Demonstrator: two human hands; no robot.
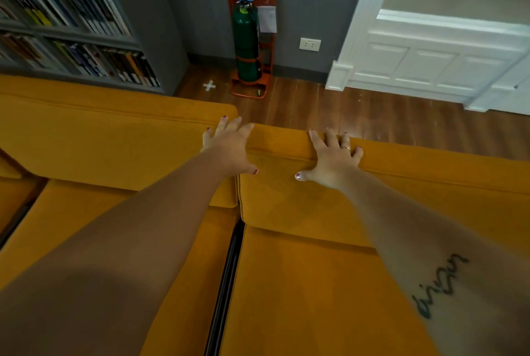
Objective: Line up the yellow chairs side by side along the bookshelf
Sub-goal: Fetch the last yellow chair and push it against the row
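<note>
Two yellow chairs stand side by side with a narrow dark gap between their seats. The left chair (109,137) has its back against the grey bookshelf (71,23). The right chair (315,255) sits slightly nearer to me, with wooden floor behind its back. My left hand (229,146) rests where the two backrests meet, fingers spread over the top edge and thumb on the front. My right hand (332,157) lies on top of the right chair's backrest, fingers hooked over its top edge and thumb on the front cushion.
A green fire extinguisher (246,40) in an orange stand stands against the grey wall behind the chairs. A white tape cross (209,85) marks the wooden floor. A white door frame (352,48) and an open white door (436,63) are at the right.
</note>
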